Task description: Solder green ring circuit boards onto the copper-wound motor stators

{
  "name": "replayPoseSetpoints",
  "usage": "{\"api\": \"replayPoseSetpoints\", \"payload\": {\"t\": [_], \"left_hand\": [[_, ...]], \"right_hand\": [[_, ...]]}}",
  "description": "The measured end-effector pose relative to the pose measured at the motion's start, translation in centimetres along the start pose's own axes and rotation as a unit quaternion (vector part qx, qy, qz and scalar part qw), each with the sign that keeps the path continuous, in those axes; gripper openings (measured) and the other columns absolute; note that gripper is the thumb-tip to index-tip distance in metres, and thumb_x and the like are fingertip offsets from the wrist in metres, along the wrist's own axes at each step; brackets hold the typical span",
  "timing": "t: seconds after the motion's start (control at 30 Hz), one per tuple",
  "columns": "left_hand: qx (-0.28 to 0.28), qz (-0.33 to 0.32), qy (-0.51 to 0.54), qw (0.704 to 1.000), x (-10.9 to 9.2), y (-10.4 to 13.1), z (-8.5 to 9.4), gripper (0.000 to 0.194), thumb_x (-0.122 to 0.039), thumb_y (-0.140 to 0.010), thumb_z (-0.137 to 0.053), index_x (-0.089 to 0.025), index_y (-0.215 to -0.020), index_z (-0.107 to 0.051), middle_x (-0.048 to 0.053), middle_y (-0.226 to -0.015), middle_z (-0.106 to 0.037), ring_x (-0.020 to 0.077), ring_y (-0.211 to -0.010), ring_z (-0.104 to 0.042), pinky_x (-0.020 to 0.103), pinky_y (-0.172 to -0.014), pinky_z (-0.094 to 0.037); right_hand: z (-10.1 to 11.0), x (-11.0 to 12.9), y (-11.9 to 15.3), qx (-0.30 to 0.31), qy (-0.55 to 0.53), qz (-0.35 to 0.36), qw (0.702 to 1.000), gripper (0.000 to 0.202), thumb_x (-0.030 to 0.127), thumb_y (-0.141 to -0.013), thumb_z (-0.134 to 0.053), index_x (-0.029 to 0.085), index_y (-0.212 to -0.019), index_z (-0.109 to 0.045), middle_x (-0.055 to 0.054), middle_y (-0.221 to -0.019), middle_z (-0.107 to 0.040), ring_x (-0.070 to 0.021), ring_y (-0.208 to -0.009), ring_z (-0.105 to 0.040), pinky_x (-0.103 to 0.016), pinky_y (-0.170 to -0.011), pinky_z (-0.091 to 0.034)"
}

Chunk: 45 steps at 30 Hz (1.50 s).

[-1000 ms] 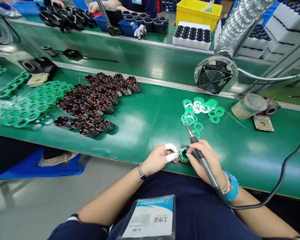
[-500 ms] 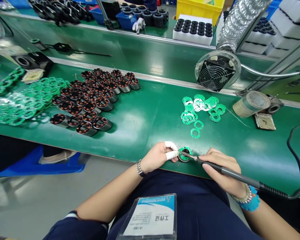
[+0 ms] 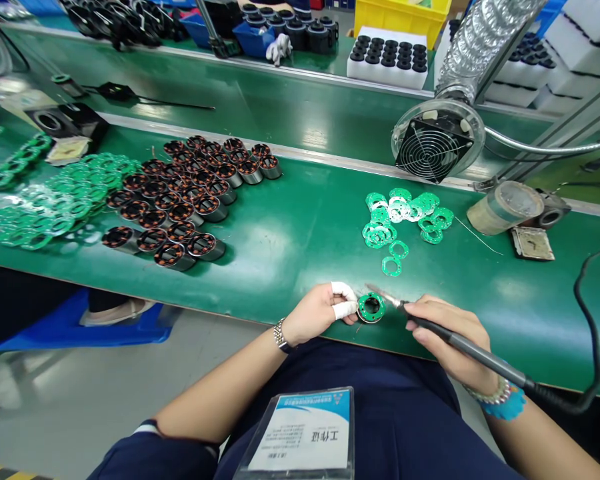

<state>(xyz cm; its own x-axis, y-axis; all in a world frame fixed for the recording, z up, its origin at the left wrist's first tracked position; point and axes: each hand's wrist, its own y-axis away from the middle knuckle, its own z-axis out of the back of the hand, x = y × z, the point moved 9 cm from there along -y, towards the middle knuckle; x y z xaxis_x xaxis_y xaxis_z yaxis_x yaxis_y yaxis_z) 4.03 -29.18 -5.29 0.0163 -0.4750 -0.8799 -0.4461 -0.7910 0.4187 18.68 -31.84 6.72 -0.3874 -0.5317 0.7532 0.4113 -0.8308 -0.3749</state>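
Note:
My left hand (image 3: 330,308), with white covers on its thumb and forefinger, grips the left side of a motor stator near the bench's front edge. On top of the stator lies a green ring-shaped circuit board (image 3: 365,312), its dark centre hole in view. My right hand (image 3: 453,337) is closed around the dark handle of a soldering iron (image 3: 430,327). The iron's tip is just beyond the board's far edge, seemingly raised off it. Further back on the bench lie loose green ring boards (image 3: 391,267), several of them overlapping in a pile.
Rows of stators (image 3: 180,210) stand at left centre, beside sheets of green boards (image 3: 55,200). A fan with a duct (image 3: 433,150) hangs at the back right. Near it are a round tub (image 3: 505,207) and a sponge tray (image 3: 533,243). The iron's cord (image 3: 593,320) loops at right.
The soldering iron's tip has lifted from the board's surface and swung up beyond its far edge. My right hand has shifted slightly right. My left hand stays on the stator.

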Motion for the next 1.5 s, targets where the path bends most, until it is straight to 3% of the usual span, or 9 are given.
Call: {"api": "replayPoseSetpoints", "payload": {"t": [0.17, 0.23, 0.37, 0.5, 0.67, 0.8, 1.0, 1.3, 1.5], "left_hand": [[0.003, -0.011, -0.017, 1.000, -0.2, -0.1, -0.1, 0.017, -0.024, -0.070, -0.066, -0.013, -0.071, -0.054, 0.001, -0.060, -0.063, 0.0112, -0.058, -0.061, 0.024, -0.061, -0.050], [0.005, -0.028, -0.035, 0.999, -0.2, 0.2, 0.2, 0.015, -0.025, -0.073, -0.064, -0.013, -0.075, -0.055, 0.002, -0.064, -0.064, 0.0127, -0.061, -0.063, 0.026, -0.063, -0.052], [-0.056, -0.152, -0.201, 0.966, -1.7, 1.8, 1.9, 0.016, -0.024, -0.078, -0.058, -0.016, -0.092, -0.062, 0.008, -0.090, -0.069, 0.0181, -0.083, -0.066, 0.032, -0.077, -0.052], [-0.058, -0.238, -0.320, 0.915, -2.4, 3.5, 1.1, 0.010, -0.021, -0.078, -0.060, -0.019, -0.082, -0.069, 0.006, -0.089, -0.070, 0.0178, -0.084, -0.065, 0.031, -0.080, -0.050], [-0.062, -0.137, -0.122, 0.981, -1.4, 2.2, 0.0, 0.010, -0.025, -0.075, -0.063, -0.015, -0.075, -0.065, 0.002, -0.074, -0.064, 0.0117, -0.063, -0.059, 0.024, -0.061, -0.051], [-0.025, -0.051, -0.006, 0.998, -0.8, 1.2, -1.2, 0.013, -0.025, -0.072, -0.064, -0.014, -0.072, -0.058, -0.003, -0.063, -0.054, 0.0070, -0.052, -0.051, 0.020, -0.052, -0.046], [0.003, -0.065, 0.010, 0.998, -1.3, 1.3, -1.3, 0.014, -0.025, -0.071, -0.064, -0.013, -0.070, -0.057, -0.002, -0.069, -0.051, 0.0066, -0.057, -0.049, 0.019, -0.053, -0.045], [-0.029, -0.135, -0.086, 0.987, -1.5, 1.8, -0.8, 0.013, -0.026, -0.077, -0.060, -0.014, -0.074, -0.057, 0.001, -0.076, -0.052, 0.0098, -0.064, -0.053, 0.025, -0.062, -0.050], [-0.009, -0.066, -0.011, 0.998, -0.3, 1.1, -0.6, 0.015, -0.026, -0.074, -0.062, -0.014, -0.075, -0.053, 0.001, -0.069, -0.058, 0.0116, -0.065, -0.059, 0.026, -0.065, -0.052]], "right_hand": [[-3.0, -1.3, -1.0, 0.092, 0.036, 0.027, 0.995, 0.028, 0.017, -0.084, -0.055, 0.020, -0.111, -0.051, -0.010, -0.109, -0.063, -0.0192, -0.104, -0.059, -0.033, -0.088, -0.050], [-4.1, -2.1, -1.1, 0.116, 0.036, 0.014, 0.992, 0.031, 0.020, -0.084, -0.055, 0.021, -0.114, -0.048, -0.010, -0.113, -0.062, -0.0195, -0.106, -0.059, -0.033, -0.089, -0.050], [-4.5, -3.3, -0.5, 0.081, 0.057, -0.031, 0.995, 0.031, 0.025, -0.084, -0.057, 0.021, -0.113, -0.048, -0.009, -0.107, -0.063, -0.0188, -0.097, -0.063, -0.031, -0.083, -0.052], [-4.3, -3.4, 0.6, 0.014, 0.094, -0.047, 0.994, 0.035, 0.025, -0.081, -0.061, 0.021, -0.114, -0.049, -0.009, -0.105, -0.064, -0.0200, -0.097, -0.062, -0.033, -0.084, -0.052], [-4.5, -2.7, 1.2, -0.034, 0.112, -0.033, 0.993, 0.038, 0.022, -0.080, -0.062, 0.020, -0.115, -0.047, -0.010, -0.105, -0.063, -0.0212, -0.097, -0.061, -0.036, -0.085, -0.051], [-4.0, -1.8, 0.5, -0.047, 0.099, -0.013, 0.994, 0.038, 0.018, -0.079, -0.062, 0.021, -0.114, -0.048, -0.010, -0.107, -0.062, -0.0226, -0.102, -0.057, -0.039, -0.087, -0.049], [-4.4, -1.2, -1.3, -0.051, 0.061, 0.006, 0.997, 0.021, 0.009, -0.080, -0.054, 0.020, -0.097, -0.055, -0.006, -0.089, -0.059, -0.0180, -0.086, -0.055, -0.033, -0.075, -0.050], [-5.4, 0.0, -1.2, -0.028, 0.090, 0.060, 0.994, 0.025, 0.005, -0.078, -0.051, 0.021, -0.097, -0.056, -0.005, -0.083, -0.061, -0.0185, -0.079, -0.053, -0.035, -0.070, -0.048], [-3.1, -0.3, -1.3, -0.036, 0.066, 0.011, 0.997, 0.020, 0.009, -0.078, -0.056, 0.019, -0.095, -0.059, -0.006, -0.084, -0.061, -0.0186, -0.083, -0.054, -0.034, -0.072, -0.048]]}}
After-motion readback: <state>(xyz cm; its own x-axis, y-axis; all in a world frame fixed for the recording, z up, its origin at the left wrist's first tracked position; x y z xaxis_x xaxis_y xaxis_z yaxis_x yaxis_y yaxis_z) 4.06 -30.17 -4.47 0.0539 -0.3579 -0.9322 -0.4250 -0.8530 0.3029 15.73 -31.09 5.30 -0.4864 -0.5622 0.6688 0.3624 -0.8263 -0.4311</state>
